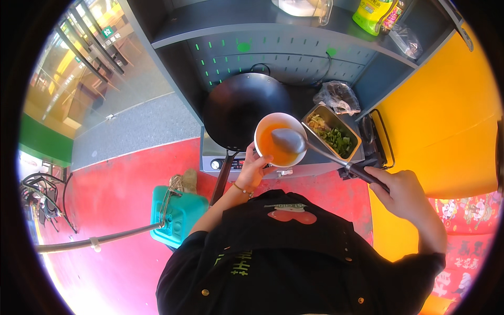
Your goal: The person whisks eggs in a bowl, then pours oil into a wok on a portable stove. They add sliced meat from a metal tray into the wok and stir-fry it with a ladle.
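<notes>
My left hand [254, 166] holds a white bowl [258, 136] of orange liquid [271, 151], which looks like beaten egg, thumb over the near rim. In my right hand [397, 193] is the dark handle of a long metal ladle [293, 140]. Its rounded head lies over the liquid inside the bowl; how deep it dips I cannot tell. Just beyond the bowl, to the left, a dark wok [246, 104] rests on an induction cooker [214, 164], its handle pointing towards me. A rectangular metal container [355, 142] with chopped greens and pale chopped pieces stands right of the bowl.
A clear plastic bag [338, 94] lies behind the metal container. Above the wok runs a grey shelf [252, 31] bearing a yellow-green pouch [372, 17]. On the floor at left stands a teal jerrycan [177, 212] with a hose [118, 235]. A yellow panel [441, 118] borders the right.
</notes>
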Action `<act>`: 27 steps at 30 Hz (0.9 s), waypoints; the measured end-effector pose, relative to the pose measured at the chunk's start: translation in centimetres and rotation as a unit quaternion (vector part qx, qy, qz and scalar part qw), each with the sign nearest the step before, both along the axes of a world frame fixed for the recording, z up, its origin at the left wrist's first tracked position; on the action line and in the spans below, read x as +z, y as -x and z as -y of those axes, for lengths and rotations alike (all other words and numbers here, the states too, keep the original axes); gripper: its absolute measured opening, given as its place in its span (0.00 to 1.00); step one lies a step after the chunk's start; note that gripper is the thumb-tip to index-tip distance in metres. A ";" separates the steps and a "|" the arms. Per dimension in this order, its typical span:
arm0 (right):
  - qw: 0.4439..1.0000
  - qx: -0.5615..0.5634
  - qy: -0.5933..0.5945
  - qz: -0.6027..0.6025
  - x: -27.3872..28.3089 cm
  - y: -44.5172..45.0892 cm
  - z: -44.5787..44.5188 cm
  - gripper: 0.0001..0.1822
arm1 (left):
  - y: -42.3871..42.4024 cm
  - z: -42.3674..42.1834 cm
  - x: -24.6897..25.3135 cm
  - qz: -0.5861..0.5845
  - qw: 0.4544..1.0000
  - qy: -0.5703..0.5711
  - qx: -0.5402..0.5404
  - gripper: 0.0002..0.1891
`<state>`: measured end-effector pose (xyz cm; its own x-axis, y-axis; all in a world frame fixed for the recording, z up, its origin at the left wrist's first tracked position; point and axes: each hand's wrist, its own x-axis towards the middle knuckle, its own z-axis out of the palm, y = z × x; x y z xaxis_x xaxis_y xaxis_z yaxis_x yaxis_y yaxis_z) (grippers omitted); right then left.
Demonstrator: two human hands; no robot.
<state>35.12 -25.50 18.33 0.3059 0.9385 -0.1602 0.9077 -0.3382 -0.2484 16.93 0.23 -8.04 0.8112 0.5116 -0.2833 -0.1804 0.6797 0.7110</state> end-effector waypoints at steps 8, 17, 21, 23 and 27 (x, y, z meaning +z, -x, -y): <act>0.790 -0.295 0.042 -0.536 -5.6 -4.5 1.2 0.20 | -0.2 -0.3 0.3 0.023 0.999 0.028 -0.009 0.39; 0.978 -0.071 -0.157 -0.116 -3.7 -0.7 1.6 0.22 | -0.1 -1.7 -1.2 0.037 0.997 0.062 -0.003 0.39; 0.986 0.025 -0.116 0.119 -4.0 -0.4 1.6 0.24 | -0.5 -1.8 -0.6 0.050 0.997 0.064 -0.016 0.38; 0.980 0.039 -0.080 0.176 -3.9 -0.1 1.9 0.25 | -0.5 -1.9 -0.5 0.056 0.996 0.066 -0.018 0.38; 0.984 0.020 -0.123 0.129 -3.1 0.0 2.8 0.25 | -0.4 -1.9 -0.3 0.070 0.995 0.074 -0.015 0.36</act>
